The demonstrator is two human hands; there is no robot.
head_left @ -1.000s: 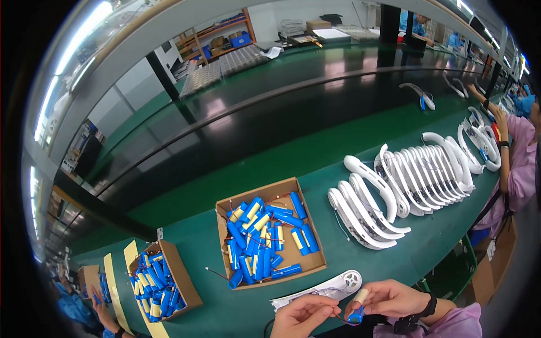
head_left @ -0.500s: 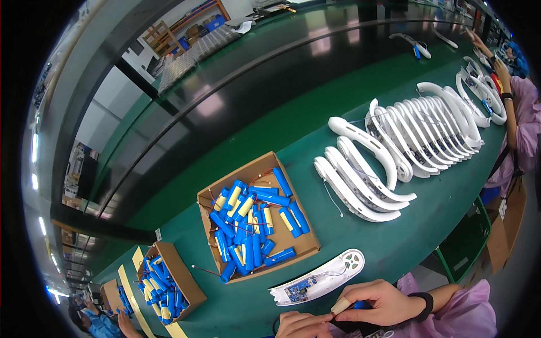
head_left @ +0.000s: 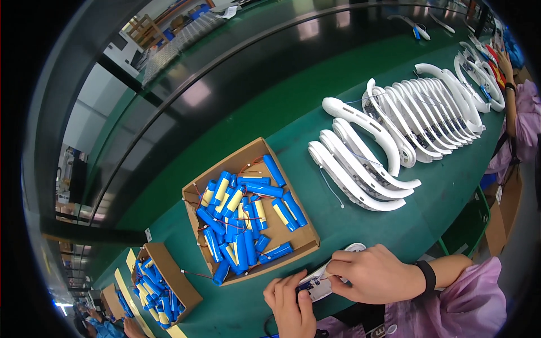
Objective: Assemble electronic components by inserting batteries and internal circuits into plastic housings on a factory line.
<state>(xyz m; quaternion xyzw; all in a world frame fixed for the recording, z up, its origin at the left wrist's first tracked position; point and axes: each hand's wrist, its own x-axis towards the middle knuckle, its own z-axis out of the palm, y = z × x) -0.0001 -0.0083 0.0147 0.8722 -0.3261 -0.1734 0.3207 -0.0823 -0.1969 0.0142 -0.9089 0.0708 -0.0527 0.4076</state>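
Observation:
A curved white plastic housing (head_left: pixel 323 290) lies on the bench in front of me, with a blue circuit board (head_left: pixel 307 285) inside its left end. My left hand (head_left: pixel 290 307) grips that left end, fingers on the far side and thumb on the near side. Over the housing's middle, my right hand (head_left: pixel 380 276) is closed in a pinch, thumb and forefinger down inside it. What those fingertips hold is too small to make out. The far rounded end of the housing shows just past my right knuckles.
An open cardboard box (head_left: pixel 310 248) of blue battery packs (head_left: pixel 242 248) stands beyond my hands. Another battery box (head_left: pixel 186 293) is at the left. Several white curved housings (head_left: pixel 360 177) stand in a row at the right. Co-workers sit at both far sides; one pink sleeve (head_left: pixel 528 112) shows.
Both hands have moved from the bench's near edge onto the white housing. The blue and cream piece seen in my right hand earlier is out of sight. The view has shifted slightly.

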